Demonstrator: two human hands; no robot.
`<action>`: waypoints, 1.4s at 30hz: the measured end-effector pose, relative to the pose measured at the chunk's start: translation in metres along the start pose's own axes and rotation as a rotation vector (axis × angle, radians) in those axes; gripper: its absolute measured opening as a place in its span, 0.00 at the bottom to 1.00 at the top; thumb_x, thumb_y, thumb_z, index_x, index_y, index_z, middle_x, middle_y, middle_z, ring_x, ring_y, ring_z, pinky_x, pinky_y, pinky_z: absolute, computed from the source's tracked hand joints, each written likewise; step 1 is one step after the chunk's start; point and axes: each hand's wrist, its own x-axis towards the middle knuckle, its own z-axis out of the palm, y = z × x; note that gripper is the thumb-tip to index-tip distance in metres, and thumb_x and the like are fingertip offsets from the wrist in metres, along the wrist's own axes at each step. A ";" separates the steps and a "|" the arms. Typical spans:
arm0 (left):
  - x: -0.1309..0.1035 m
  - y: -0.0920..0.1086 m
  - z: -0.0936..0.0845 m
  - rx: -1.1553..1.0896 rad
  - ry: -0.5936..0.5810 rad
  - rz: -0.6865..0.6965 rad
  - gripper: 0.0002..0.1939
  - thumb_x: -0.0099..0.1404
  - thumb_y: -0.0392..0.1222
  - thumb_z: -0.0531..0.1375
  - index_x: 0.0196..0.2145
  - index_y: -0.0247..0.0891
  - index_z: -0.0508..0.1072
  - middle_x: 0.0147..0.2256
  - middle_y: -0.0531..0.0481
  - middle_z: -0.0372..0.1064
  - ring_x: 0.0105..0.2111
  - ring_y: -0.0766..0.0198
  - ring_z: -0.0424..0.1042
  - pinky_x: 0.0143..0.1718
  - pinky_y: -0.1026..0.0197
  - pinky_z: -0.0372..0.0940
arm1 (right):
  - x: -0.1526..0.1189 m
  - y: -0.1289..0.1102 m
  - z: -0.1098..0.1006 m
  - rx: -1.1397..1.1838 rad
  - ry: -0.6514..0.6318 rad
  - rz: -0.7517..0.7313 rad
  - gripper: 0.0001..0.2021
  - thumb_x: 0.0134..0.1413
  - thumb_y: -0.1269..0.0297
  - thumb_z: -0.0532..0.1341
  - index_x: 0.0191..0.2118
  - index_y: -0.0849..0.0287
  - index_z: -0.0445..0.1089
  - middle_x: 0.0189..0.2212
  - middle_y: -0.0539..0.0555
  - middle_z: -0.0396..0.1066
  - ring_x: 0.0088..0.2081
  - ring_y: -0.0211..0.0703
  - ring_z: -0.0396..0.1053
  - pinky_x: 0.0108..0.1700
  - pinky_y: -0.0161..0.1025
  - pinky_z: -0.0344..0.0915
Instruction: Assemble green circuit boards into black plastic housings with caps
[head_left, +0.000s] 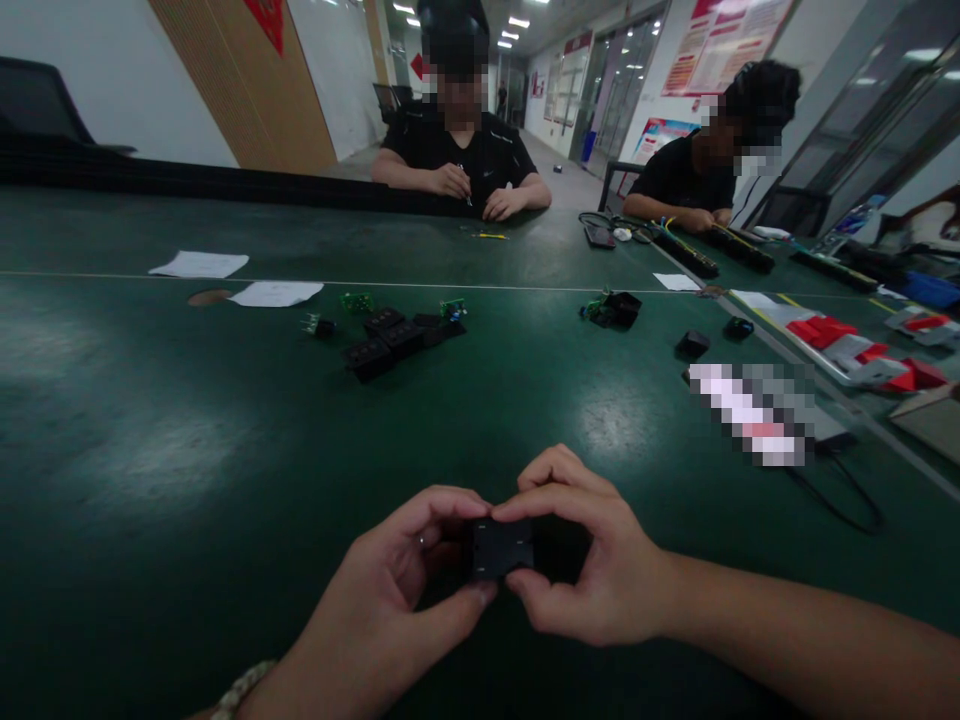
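Both the left hand (405,590) and right hand (600,560) are clamping the black housing (504,548), seemingly light, rigid plastic, its opposite edges offering the surest hold.

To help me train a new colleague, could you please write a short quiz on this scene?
1. Look at the small black block. True or false: only one hand touches it.
2. Where is the pale bracelet? A) left wrist B) right wrist C) neither wrist
3. Fill in the colour: the tabletop is ____.

Key: 1. False; the left hand and the right hand both hold it. 2. A. 3. Green.
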 end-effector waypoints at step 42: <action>-0.001 0.004 0.002 0.010 -0.003 0.031 0.19 0.53 0.25 0.69 0.40 0.45 0.82 0.40 0.51 0.81 0.42 0.58 0.81 0.44 0.61 0.76 | -0.002 -0.004 -0.001 -0.013 0.004 0.010 0.22 0.47 0.74 0.68 0.51 0.59 0.77 0.38 0.55 0.69 0.40 0.46 0.70 0.40 0.43 0.68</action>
